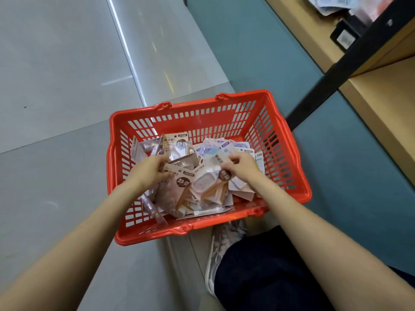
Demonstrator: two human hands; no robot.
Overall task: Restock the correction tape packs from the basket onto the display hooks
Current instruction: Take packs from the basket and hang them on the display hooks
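Basket: red basket (298, 187) stands on the grey floor (56, 86), just ahead of the person's shoe (221, 245), beside the shelf unit (381, 90)
Packs: correction tape packs (202, 185) lie in a loose, overlapping heap inside the basket; brown ones to the left and middle, blue-white ones (215, 149) at the right rear
Left hand: left hand (152, 170) is down in the heap, fingers curled on the edge of a brown pack (177, 176)
Right hand: right hand (241, 166) has its fingers pinched together on the top of a pack (207, 181) with a clear blister
Hooks: not in view; only the black upright (350, 66) and the wooden shelf edge show
Step in hand: picking and sorting packs out of the heap, likely gathering a few of one kind
Progress: early or middle by the look of it, since many packs remain in the basket
How to do it well: lift each pack by its card header, where the hang hole sits, so it goes straight onto a hook; keep one kind together and all faces turned the same way
Care: the packs are slippery and interleaved, so a pull on one may drag its neighbours; the left hand can hold the heap down while the right draws a pack free
Risk: bent card headers or a torn hang hole if a pack is tugged from under others
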